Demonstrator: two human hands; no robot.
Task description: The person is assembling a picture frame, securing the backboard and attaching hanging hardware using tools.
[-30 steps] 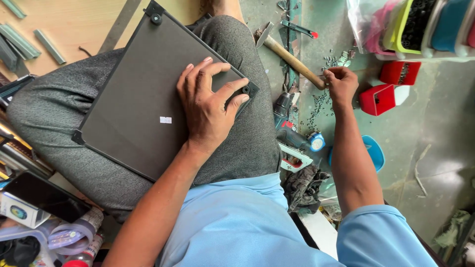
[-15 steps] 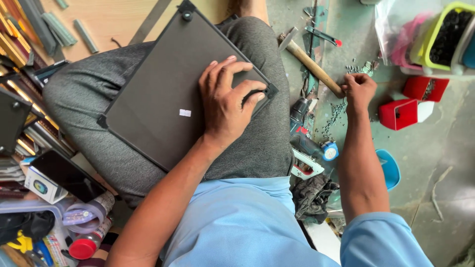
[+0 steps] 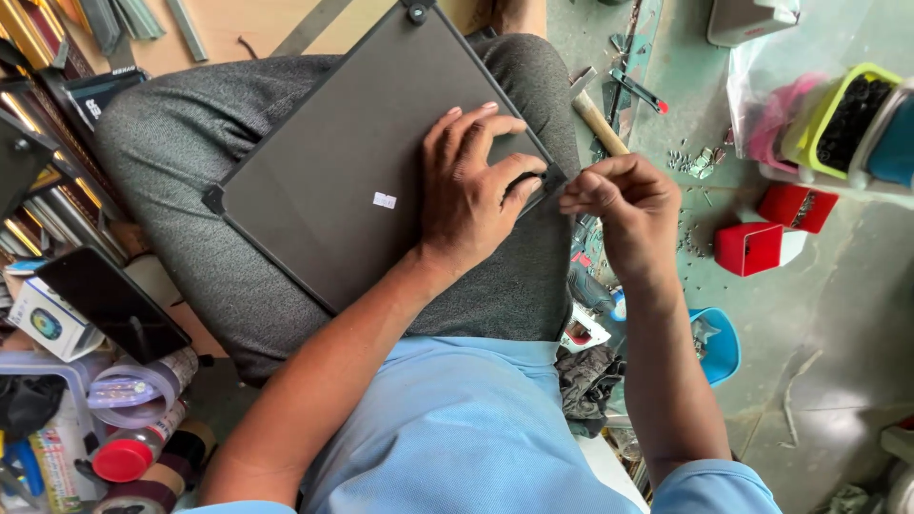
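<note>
A dark grey rectangular panel [image 3: 352,181] with black corner pieces lies slanted across my lap on grey trousers. My left hand [image 3: 471,190] rests spread on its right part, fingertips curled at the edge near the right corner, holding it down. My right hand [image 3: 624,205] hovers just beside that corner with thumb and fingertips pinched together. Whatever is between them is too small to see. A wooden-handled hammer [image 3: 598,122] lies on the floor just beyond my right hand.
Small metal bits [image 3: 700,162] are scattered on the green floor, near two red boxes [image 3: 747,247] and a green tub [image 3: 843,119]. A blue dish [image 3: 719,343] sits by my right arm. A black phone [image 3: 112,303], tape rolls [image 3: 129,390] and frame mouldings crowd the left.
My right hand has come away from the scattered metal bits on the floor and moved left to the panel's right corner, fingers pinched. My left hand has stayed on the panel.
</note>
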